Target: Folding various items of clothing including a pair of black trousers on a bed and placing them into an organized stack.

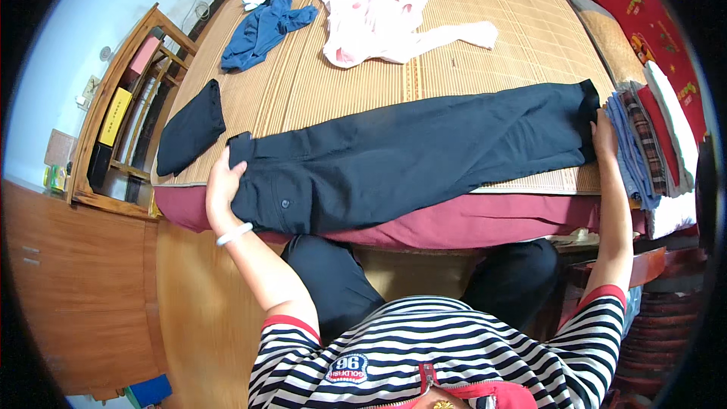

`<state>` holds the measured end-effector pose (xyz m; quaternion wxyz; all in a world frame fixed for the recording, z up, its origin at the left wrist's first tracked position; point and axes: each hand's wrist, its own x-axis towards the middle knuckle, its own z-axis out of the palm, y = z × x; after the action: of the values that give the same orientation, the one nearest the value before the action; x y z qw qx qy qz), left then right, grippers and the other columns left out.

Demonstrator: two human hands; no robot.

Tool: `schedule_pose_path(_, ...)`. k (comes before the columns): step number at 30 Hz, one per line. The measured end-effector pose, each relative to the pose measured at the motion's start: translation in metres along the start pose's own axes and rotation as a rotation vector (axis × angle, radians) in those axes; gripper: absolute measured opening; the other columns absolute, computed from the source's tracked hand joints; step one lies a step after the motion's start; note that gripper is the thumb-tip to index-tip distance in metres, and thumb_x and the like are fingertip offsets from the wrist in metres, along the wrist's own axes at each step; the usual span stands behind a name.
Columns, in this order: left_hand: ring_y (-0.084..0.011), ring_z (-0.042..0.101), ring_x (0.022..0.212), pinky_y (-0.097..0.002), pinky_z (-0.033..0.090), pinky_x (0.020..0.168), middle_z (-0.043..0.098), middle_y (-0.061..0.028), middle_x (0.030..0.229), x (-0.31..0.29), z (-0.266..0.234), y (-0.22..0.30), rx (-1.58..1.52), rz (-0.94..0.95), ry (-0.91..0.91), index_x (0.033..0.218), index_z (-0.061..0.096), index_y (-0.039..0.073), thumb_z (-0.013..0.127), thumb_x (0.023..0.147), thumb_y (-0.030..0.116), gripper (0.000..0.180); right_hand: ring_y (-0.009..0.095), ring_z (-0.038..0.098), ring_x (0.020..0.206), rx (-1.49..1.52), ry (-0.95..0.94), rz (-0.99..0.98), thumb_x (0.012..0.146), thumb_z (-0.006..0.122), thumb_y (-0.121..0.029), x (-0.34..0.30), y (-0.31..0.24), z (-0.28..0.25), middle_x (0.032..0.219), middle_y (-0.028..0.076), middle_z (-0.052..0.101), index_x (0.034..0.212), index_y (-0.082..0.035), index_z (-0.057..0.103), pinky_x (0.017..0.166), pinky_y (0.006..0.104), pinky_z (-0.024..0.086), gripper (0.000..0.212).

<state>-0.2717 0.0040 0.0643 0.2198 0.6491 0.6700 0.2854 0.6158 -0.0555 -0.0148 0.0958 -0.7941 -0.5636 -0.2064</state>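
Observation:
Dark navy trousers [409, 155] lie stretched flat across a bamboo mat [485, 60] on the bed, waist at the left, leg ends at the right. My left hand [223, 182] rests on the waistband edge, fingers around the cloth. My right hand [603, 136] presses the leg hems at the far right, next to a stack of folded clothes [651, 148]. A white bracelet sits on my left wrist.
A folded dark garment [191, 129] lies left of the trousers. A blue garment [261, 30] and a pale pink one [382, 19] lie crumpled at the back of the mat. A wooden shelf [121, 106] stands left of the bed. Red patterned bedding [644, 23] sits at right.

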Motion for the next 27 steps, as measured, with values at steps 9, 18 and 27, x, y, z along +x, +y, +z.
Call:
schedule_pose_path(9, -0.0164, 0.055, 0.118, -0.0287, 0.039, 0.104, 0.061, -0.0102, 0.129, 0.074, -0.071, 0.029, -0.322, 0.255, -0.099, 0.134, 0.050, -0.006, 0.062, 0.094, 0.007, 0.044, 0.044, 0.061, 0.105, 0.305, 0.088, 0.060, 0.097, 0.056, -0.022, -0.031, 0.024, -0.027, 0.109, 0.029, 0.064, 0.120, 0.001, 0.057, 0.087, 0.0444, 0.049, 0.032)
schedule_pose_path(18, -0.0305, 0.066, 0.107, -0.0347, 0.048, 0.093, 0.068, -0.0183, 0.117, 0.150, -0.079, 0.039, 0.456, 0.411, 0.246, 0.125, 0.064, 0.005, 0.071, 0.086, 0.010, 0.040, 0.042, 0.061, 0.108, 0.424, -0.045, 0.208, 0.092, 0.063, -0.022, -0.108, -0.058, -0.087, 0.109, 0.028, 0.065, 0.118, 0.001, 0.058, 0.091, 0.0451, 0.048, 0.035)
schedule_pose_path(27, -0.0362, 0.061, 0.111, -0.0428, 0.047, 0.098, 0.065, -0.0195, 0.119, 0.101, 0.068, 0.126, 0.351, 0.673, -0.185, 0.120, 0.064, 0.001, 0.074, 0.080, 0.027, 0.049, 0.041, 0.059, 0.115, 0.378, -0.139, 0.310, 0.086, 0.071, -0.026, -0.125, -0.052, -0.097, 0.121, 0.027, 0.062, 0.125, 0.004, 0.054, 0.098, 0.0433, 0.046, 0.052)
